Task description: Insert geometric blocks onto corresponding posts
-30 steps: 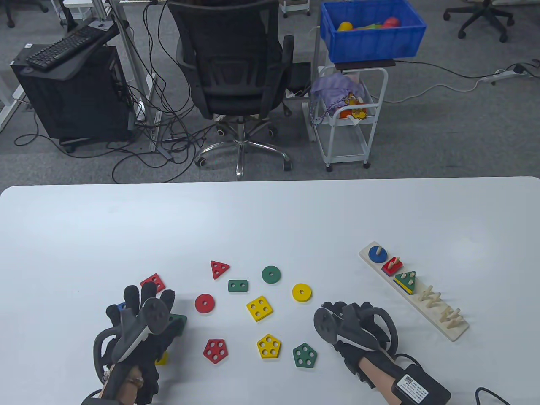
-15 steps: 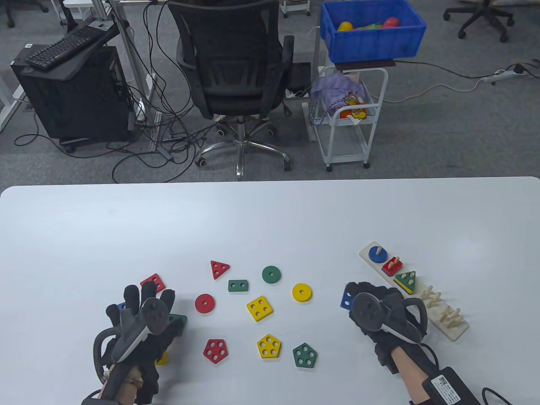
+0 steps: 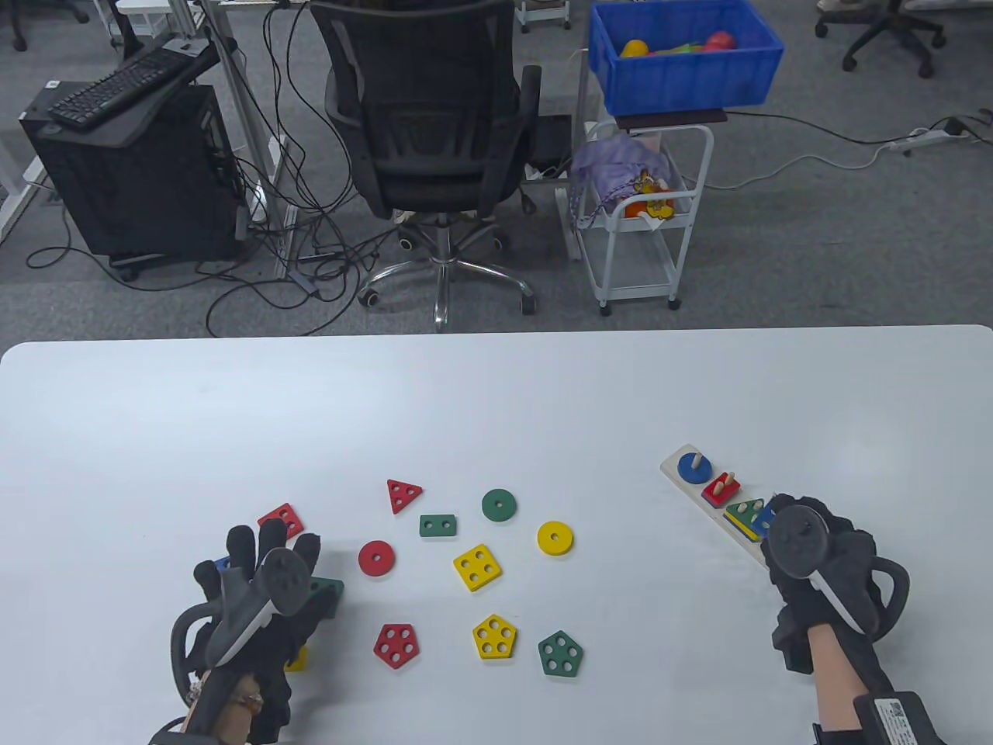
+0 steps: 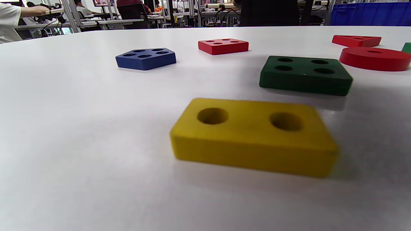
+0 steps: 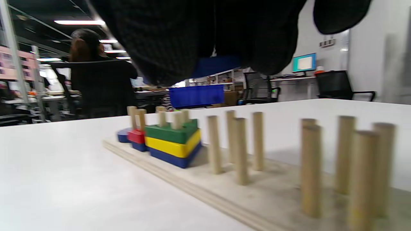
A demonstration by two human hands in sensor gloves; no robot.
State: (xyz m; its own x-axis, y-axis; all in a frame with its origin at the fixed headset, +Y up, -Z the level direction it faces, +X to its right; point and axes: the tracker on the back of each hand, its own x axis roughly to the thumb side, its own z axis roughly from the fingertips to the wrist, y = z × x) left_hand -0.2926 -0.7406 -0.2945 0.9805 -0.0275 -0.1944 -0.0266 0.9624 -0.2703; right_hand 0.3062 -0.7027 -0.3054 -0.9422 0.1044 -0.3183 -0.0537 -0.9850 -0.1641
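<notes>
Blocks are flat painted wood with drilled holes, matte and a bit chunky, scattered over a smooth white table (image 3: 496, 403). The one in play is a blue block (image 3: 766, 518), only a corner of it peeking out from under the right hand (image 3: 822, 563), which is curled round it above the pegboard (image 3: 673, 466) at the right, just beside the triangle stack (image 3: 743, 518). In the right wrist view a blue shape shows under the black knit glove, right above the bare four-peg group (image 5: 236, 144).

That pegboard is a long pale plywood strip with plain round dowels. Far end has a blue disc (image 3: 694, 466), then a red rectangle (image 3: 721, 489), then the green, yellow and blue triangles stacked, then the bare four-peg set and a five-peg set (image 5: 346, 166) nearest.

Left hand (image 3: 260, 590) rests flat-ish at the near left, fingers spread and loose, holding nothing. Around it: a yellow two-hole rectangle (image 4: 253, 136), a dark green four-hole square (image 4: 305, 75), a blue pentagon (image 4: 146, 58) and a red square (image 4: 223, 46).

Middle of the table has a red triangle (image 3: 403, 494), green rectangle (image 3: 438, 526), green ring (image 3: 499, 505), yellow ring (image 3: 555, 538), red ring (image 3: 376, 558), yellow square (image 3: 476, 568), plus red (image 3: 396, 645), yellow (image 3: 494, 637) and green (image 3: 561, 654) pentagons.
</notes>
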